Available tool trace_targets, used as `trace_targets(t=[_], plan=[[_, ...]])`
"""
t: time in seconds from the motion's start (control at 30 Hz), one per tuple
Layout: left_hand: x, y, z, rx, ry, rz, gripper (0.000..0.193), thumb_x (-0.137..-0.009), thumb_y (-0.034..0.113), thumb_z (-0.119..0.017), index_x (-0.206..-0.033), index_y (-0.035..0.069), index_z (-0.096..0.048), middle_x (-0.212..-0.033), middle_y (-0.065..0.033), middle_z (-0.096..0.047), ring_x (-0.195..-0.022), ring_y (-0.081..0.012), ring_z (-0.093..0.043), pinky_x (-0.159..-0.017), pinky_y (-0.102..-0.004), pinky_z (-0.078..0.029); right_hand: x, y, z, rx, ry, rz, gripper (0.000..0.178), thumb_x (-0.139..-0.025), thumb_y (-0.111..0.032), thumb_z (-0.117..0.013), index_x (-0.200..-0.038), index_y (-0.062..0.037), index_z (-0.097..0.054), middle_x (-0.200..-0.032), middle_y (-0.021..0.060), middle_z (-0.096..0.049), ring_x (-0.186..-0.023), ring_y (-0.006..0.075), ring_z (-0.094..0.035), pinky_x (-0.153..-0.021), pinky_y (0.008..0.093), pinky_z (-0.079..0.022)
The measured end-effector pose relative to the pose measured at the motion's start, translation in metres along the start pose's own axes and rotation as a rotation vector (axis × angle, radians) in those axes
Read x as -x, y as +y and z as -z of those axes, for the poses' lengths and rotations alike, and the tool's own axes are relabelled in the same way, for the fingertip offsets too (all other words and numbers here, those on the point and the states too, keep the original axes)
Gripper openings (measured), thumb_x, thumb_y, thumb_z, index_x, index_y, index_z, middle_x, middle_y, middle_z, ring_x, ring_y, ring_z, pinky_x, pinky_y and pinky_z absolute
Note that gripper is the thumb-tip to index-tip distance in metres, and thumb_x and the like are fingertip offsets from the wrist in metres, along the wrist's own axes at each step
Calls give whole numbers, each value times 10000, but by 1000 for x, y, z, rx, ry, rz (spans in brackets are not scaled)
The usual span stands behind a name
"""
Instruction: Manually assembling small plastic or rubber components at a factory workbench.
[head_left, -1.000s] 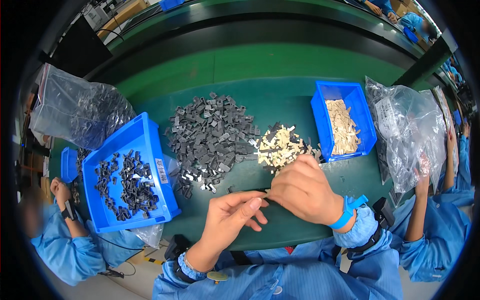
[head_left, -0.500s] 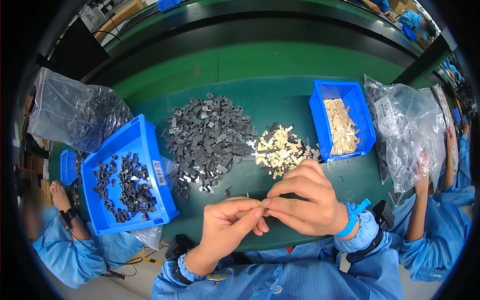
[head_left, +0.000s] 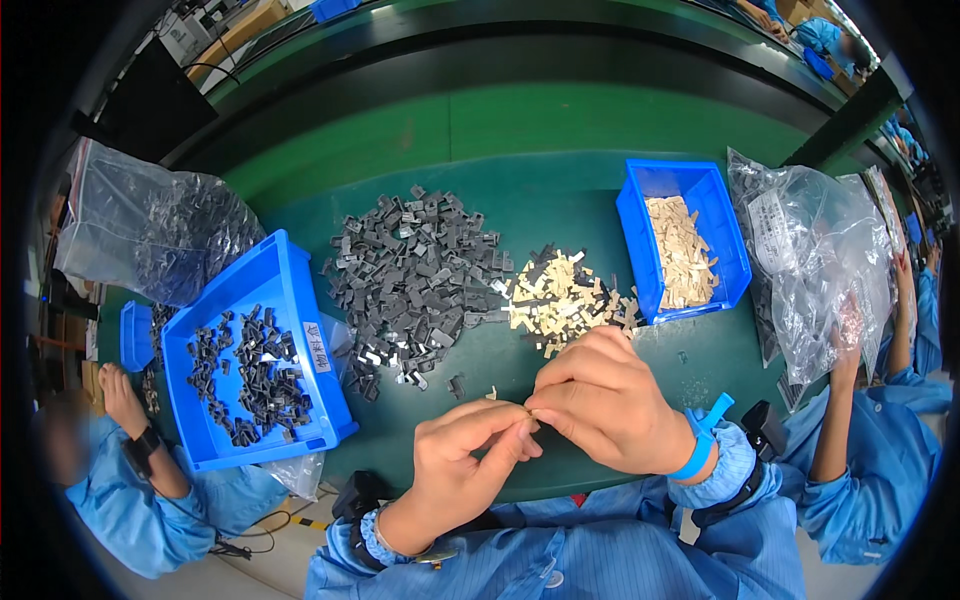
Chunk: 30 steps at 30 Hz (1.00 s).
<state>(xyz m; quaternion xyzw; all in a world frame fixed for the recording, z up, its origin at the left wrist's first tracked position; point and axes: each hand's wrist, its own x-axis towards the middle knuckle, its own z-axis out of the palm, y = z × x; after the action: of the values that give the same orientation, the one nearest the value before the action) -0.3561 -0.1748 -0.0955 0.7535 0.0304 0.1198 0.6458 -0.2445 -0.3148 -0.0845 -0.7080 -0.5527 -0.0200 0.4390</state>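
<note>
My left hand (head_left: 465, 455) and my right hand (head_left: 605, 405) meet at the fingertips, low over the near middle of the table. Thumb and forefinger of each are pinched on one small tan piece (head_left: 530, 411), mostly hidden by the fingers. Just beyond the left fingers, a small pale piece (head_left: 491, 393) lies on the green table (head_left: 480, 370). Past my right hand spreads a heap of small cream-coloured and black pieces (head_left: 560, 305). To its left is a larger pile of black plastic clips (head_left: 415, 270).
A blue bin (head_left: 340, 395) at left holds black parts; a smaller blue bin (head_left: 735, 265) at far right holds tan strips. Clear plastic bags (head_left: 150, 215) flank the table on both sides. Co-workers in blue sit at left (head_left: 130, 500) and right (head_left: 870, 470).
My fingertips have closed tighter around the small tan piece, and my right hand has turned slightly and dipped. At left, the co-worker's forearm has shifted a little.
</note>
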Motion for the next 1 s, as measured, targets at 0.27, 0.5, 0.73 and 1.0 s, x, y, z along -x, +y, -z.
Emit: trace_targets(t=[0.27,0.5,0.73,1.0], plan=[[3,0,4,464,99,324,167,-857,81,-544,-904,-68,-603,-767,-127,-628,-614,-156,-622,-528,-242,-516,11,-5,-5,-859,79,-730,91,-802,-57,-603,-845,22,-614,-744,55,-606,-662,93,-556,-585,215,-446],[4,2,-3,389,138,297,173,-856,76,-546,-936,-66,-603,-756,-130,-631,-599,-155,-619,-524,-240,-513,12,-9,-15,-851,89,-735,107,-793,-62,-615,-860,22,-622,-766,51,-626,-663,71,-560,-602,211,-455],[2,-2,1,389,131,172,151,-784,-34,-597,-931,-66,-613,-922,-135,-593,-780,-143,-597,-643,-216,-489,11,-8,-12,-829,40,-702,115,-796,-71,-613,-865,20,-613,-738,39,-618,-664,72,-558,-605,215,-453],[4,-6,-1,338,305,84,140,-762,-44,-619,-901,-50,-636,-918,-109,-568,-765,-122,-548,-658,-217,-457,6,-12,-13,-932,-18,-762,107,-817,-27,-583,-885,55,-596,-781,86,-604,-667,104,-564,-598,212,-464]])
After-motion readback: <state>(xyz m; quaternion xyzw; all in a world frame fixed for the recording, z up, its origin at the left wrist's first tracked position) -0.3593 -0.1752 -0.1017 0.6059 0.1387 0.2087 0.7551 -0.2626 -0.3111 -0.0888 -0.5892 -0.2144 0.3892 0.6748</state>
